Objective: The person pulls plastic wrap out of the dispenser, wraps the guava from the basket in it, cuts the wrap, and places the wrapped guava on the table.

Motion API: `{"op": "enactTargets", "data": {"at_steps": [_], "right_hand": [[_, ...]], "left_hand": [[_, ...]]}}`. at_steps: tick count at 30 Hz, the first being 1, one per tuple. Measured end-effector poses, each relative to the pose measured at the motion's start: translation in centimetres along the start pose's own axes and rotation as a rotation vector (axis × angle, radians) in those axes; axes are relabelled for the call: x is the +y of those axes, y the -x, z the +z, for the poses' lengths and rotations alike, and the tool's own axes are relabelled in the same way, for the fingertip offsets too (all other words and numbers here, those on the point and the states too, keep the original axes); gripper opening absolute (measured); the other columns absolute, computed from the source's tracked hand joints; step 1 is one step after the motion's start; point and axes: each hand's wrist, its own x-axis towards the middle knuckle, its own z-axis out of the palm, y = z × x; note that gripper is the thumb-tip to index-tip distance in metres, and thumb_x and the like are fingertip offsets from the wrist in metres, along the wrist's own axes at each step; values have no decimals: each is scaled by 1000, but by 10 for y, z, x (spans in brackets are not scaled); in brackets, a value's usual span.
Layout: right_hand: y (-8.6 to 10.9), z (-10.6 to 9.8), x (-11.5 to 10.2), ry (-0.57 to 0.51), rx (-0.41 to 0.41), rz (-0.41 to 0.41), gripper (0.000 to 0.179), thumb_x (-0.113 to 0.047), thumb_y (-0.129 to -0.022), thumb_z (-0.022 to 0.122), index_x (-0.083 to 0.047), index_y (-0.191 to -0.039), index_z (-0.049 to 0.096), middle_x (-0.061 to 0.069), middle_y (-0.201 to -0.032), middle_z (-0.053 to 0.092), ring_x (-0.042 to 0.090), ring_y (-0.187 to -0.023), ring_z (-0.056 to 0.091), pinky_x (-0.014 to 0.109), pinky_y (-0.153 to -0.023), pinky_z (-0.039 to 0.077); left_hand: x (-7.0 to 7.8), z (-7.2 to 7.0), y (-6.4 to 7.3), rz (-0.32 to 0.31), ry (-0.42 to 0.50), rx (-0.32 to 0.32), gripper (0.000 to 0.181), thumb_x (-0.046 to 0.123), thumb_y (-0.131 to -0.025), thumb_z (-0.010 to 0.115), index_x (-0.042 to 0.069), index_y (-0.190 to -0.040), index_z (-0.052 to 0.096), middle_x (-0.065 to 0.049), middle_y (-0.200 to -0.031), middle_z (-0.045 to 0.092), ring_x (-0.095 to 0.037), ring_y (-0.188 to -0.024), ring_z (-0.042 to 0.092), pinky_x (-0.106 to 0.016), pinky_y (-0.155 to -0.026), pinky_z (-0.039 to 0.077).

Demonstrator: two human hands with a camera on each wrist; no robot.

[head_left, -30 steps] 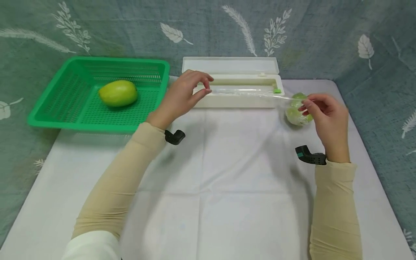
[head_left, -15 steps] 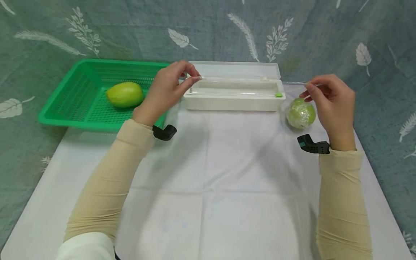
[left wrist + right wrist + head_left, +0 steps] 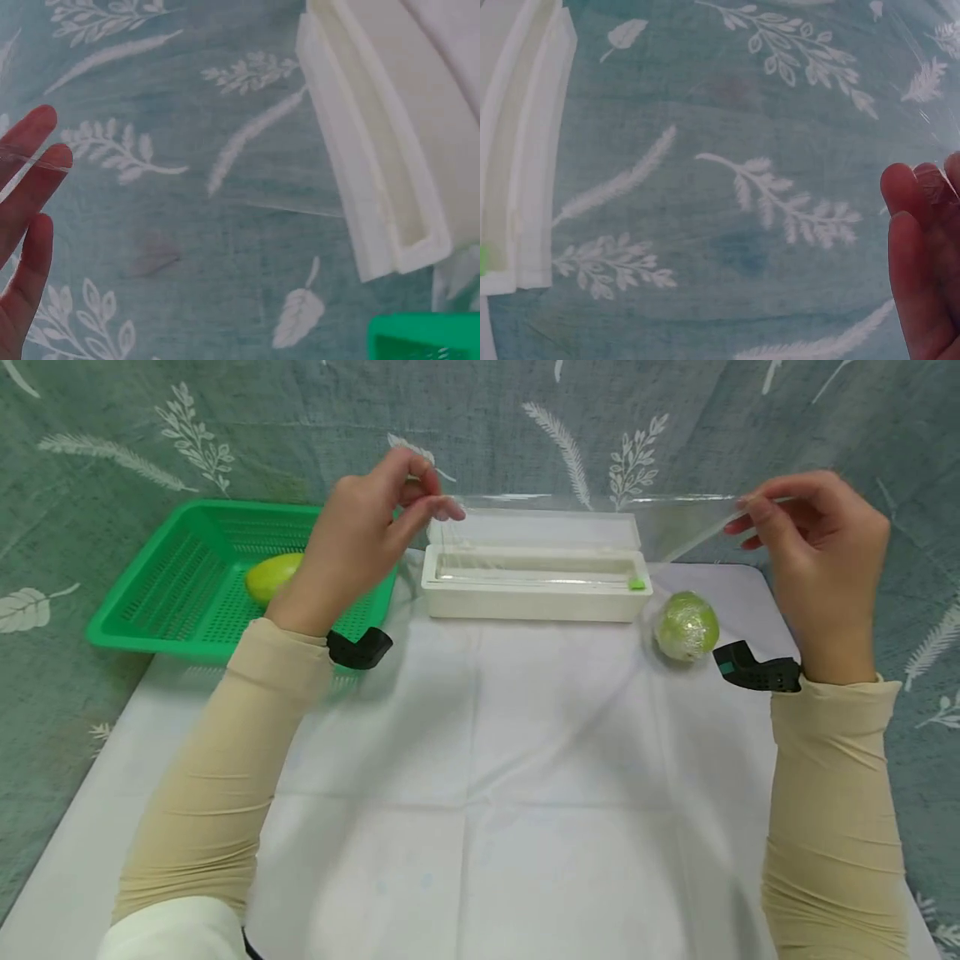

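Note:
A clear sheet of cling film (image 3: pixel 517 497) is stretched between my two raised hands, rising from a white cling film dispenser (image 3: pixel 528 607) whose lid stands open. My left hand (image 3: pixel 367 531) pinches the left end between thumb and fingers, and my right hand (image 3: pixel 828 556) pinches the right end. In the left wrist view, film crosses the left fingertips (image 3: pixel 54 159). The right wrist view shows the right thumb and fingers (image 3: pixel 911 247) close together. A round green fruit (image 3: pixel 686 627) in shiny film rests on the table right of the dispenser.
A green plastic basket (image 3: pixel 120 639) stands at the back left with a yellow-green fruit (image 3: pixel 272 578) inside, partly behind my left arm. A white cloth (image 3: pixel 480 718) covers the table. A patterned grey-green curtain (image 3: pixel 480 435) hangs close behind the dispenser.
Both hands have moved up and apart, right hand farther right, drawing the film out of the dispenser. The wrapped fruit, earlier partly behind the right hand, is now in full view.

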Motion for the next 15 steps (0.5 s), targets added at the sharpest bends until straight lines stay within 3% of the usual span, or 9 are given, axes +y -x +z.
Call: {"op": "enactTargets", "data": {"at_steps": [4,8,12,15], "right_hand": [[-9,-6,-7,83,-14,-50,17,-12,-86,58,3,-93,64,8,-88,66,6,-69,62,17,-66,47],[-14,-10,-11,156,-30,-83,18,-15,-87,56,-2,-95,65,5,-90,66,1,-72,61,15,-68,47],[-15,-15,-14,196,-15,-85,16,-15,-87,56,-6,-96,66,3,-91,66,0,-72,60,15,-70,46],[-15,-18,-16,208,7,-90,15,-15,-88,55,-8,-97,66,3,-91,66,-1,-73,60,15,-70,46]], "left_hand": [[8,-13,-4,65,-77,10,26,24,-90,51,5,-108,52,4,-88,68,-6,-66,57,-21,-54,30],[16,-24,-7,107,-145,-52,26,21,-88,56,10,-111,57,2,-84,67,-7,-70,58,-21,-61,37],[24,-31,-9,118,-174,-113,20,19,-86,59,9,-102,62,1,-86,65,-7,-75,57,-24,-70,42],[29,-33,-9,113,-158,-106,17,18,-86,59,7,-97,64,1,-88,63,-8,-77,56,-24,-70,42]]}}
